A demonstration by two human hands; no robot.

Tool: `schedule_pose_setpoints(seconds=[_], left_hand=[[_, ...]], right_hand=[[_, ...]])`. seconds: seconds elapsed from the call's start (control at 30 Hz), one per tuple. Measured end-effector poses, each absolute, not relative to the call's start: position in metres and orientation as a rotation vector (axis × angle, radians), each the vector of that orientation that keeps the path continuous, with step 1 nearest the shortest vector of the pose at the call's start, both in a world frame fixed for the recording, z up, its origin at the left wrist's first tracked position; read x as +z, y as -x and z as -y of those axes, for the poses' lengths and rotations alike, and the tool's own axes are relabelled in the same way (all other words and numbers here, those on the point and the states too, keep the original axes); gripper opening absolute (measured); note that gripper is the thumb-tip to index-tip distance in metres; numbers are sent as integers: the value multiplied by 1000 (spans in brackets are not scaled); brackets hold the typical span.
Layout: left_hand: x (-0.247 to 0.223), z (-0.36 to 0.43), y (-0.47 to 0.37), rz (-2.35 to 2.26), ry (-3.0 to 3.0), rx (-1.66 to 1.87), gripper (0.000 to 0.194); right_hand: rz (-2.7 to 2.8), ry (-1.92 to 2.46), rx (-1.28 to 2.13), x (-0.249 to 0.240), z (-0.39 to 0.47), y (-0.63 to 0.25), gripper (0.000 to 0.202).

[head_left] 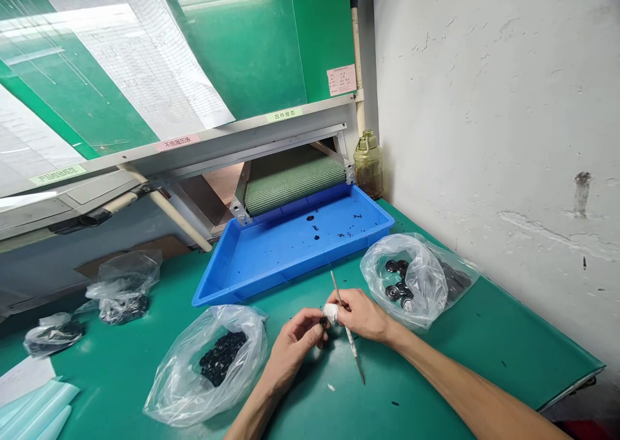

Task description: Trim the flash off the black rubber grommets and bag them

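Note:
My left hand [300,338] pinches a small black part [323,322], partly covered by the fingers. Close against it, my right hand [361,312] grips a thin metal rod tool [349,340] with pale wrapping on its shaft and narrow ends. A white wrap [330,312] covers a finger of the right hand. To the left lies an open clear plastic bag [169,382] with many small black parts [223,356] in it. On the right another clear bag [426,278] holds round black parts [394,291].
A blue tray [252,265] with a few black scraps sits under the end of a green conveyor belt [295,178]. A greenish bottle [368,162] stands by the wall. Two more bags [123,298] lie at the left. Black bits dot the green table [416,388].

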State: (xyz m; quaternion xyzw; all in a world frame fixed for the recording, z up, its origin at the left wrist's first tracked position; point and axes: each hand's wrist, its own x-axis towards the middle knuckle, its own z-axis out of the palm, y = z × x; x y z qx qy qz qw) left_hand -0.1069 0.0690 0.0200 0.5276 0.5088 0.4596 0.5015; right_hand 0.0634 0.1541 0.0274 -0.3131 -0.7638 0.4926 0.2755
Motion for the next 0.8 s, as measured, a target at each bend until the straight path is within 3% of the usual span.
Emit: schedule_pose_setpoints(seconds=[0.8], left_hand=[[21,-69,106,-1224,-1251,1119,31]], right_hand=[[2068,877,1308,31,-153,-64,16]])
